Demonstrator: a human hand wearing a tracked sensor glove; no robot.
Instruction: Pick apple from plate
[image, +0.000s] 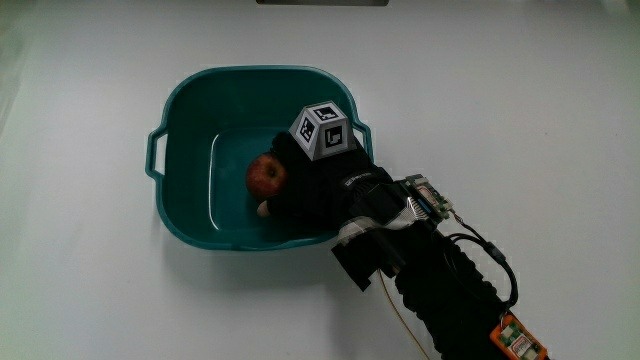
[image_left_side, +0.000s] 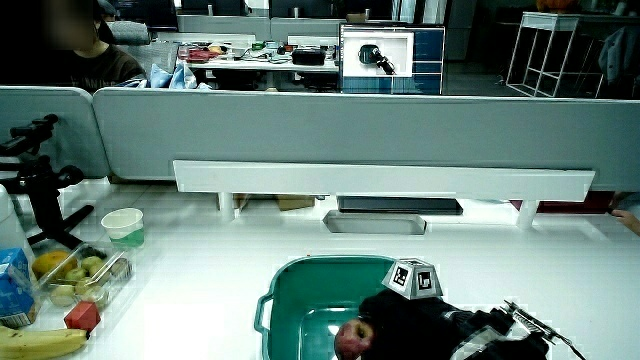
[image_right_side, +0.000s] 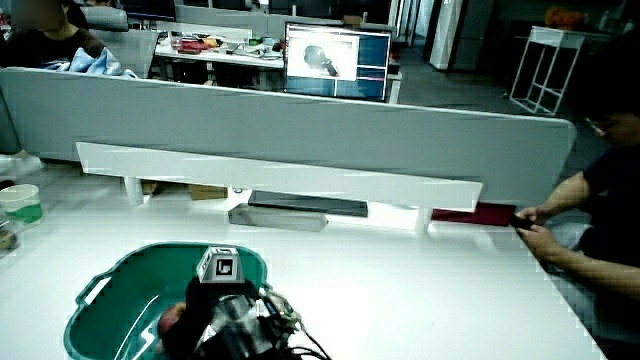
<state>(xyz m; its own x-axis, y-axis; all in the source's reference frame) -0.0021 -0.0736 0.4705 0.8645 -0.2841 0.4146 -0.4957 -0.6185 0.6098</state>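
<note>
One small red apple (image: 266, 176) sits inside a teal plastic tub with side handles (image: 186, 95), no plate seen. The black-gloved hand (image: 315, 185) reaches into the tub, touching the apple; whether the fingers have closed around it can't be told. Best to wrap fully, then lift straight up clear of the tub wall.

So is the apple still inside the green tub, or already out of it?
Inside. The apple lies on the floor of the tub, below its rim, with the hand against it.
</note>
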